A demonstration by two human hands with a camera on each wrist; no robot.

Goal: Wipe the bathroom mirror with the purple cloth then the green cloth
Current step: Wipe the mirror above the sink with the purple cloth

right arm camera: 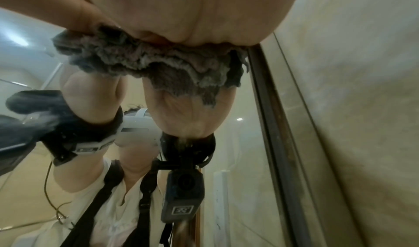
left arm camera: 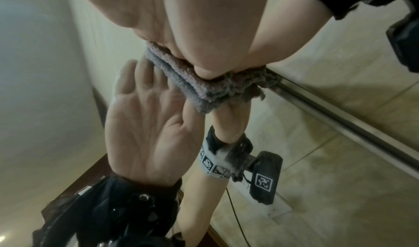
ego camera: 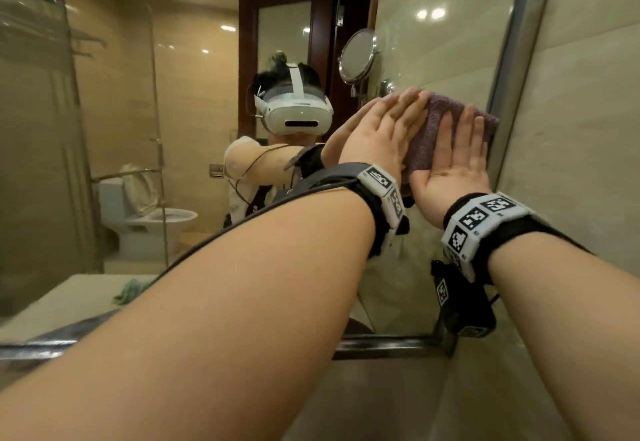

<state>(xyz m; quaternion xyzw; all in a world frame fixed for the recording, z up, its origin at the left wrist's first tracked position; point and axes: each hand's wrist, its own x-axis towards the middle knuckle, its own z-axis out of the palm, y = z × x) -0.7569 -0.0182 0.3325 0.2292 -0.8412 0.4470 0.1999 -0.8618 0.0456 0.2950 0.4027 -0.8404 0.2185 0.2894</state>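
The folded purple cloth (ego camera: 427,135) lies flat against the bathroom mirror (ego camera: 173,135), close to its right metal frame (ego camera: 512,59). My left hand (ego camera: 388,129) presses its left part with straight fingers. My right hand (ego camera: 457,153) presses its right part, fingers straight too. In the left wrist view my left hand (left arm camera: 172,23) bears down on the purple cloth (left arm camera: 181,75), and its palm is mirrored below. The right wrist view shows my right hand (right arm camera: 192,9) on the bunched purple cloth (right arm camera: 147,61). The green cloth (ego camera: 133,290) appears only as a reflection on the counter, lower left.
The mirror's bottom frame (ego camera: 381,345) runs above a beige counter. A tiled wall (ego camera: 581,111) stands right of the frame. A round magnifying mirror (ego camera: 358,56), a toilet (ego camera: 152,212) and a glass shower screen show as reflections.
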